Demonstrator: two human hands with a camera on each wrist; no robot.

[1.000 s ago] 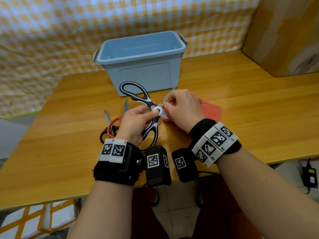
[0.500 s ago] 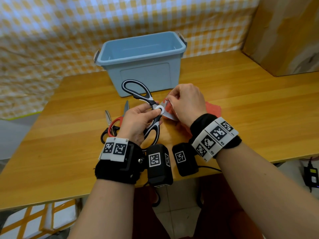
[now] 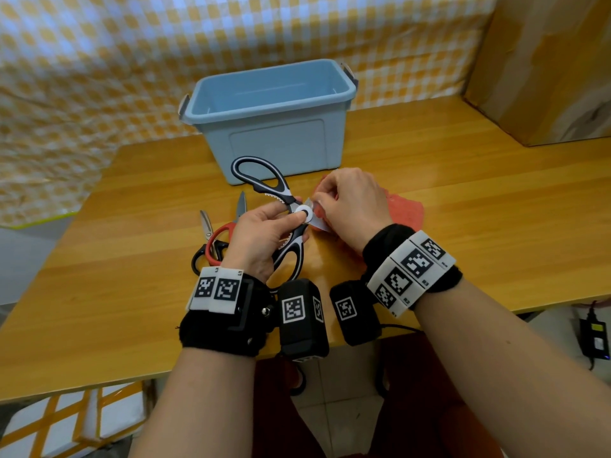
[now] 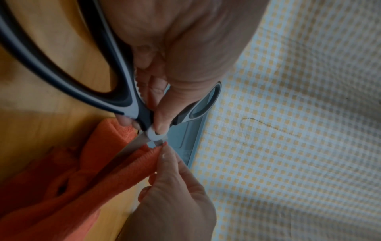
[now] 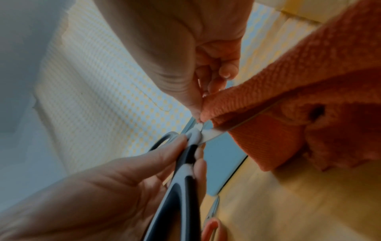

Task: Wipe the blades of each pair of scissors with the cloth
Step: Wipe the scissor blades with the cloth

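Observation:
My left hand [image 3: 264,233] grips the black-and-white kitchen scissors [image 3: 261,183] at the pivot, thumb on the white pivot cap [image 4: 154,133], handles spread wide apart. My right hand [image 3: 350,203] pinches the orange cloth [image 3: 406,209] around a blade close to the pivot. In the left wrist view the cloth [image 4: 115,166] folds over the steel blade [image 4: 132,145]. The right wrist view shows the cloth [image 5: 288,97] wrapped on the blade [image 5: 212,135]. Most of the blades are hidden by my right hand and the cloth.
A red-handled and a black-handled pair of scissors [image 3: 215,239] lie on the wooden table [image 3: 463,226] left of my left hand. A light blue plastic bin [image 3: 271,117] stands just behind the hands. A cardboard box [image 3: 545,61] sits at the back right.
My right hand has slid the cloth along the blade toward the pivot, and the blade tip seen earlier beyond it is now covered. The left hand keeps its hold on the scissors.

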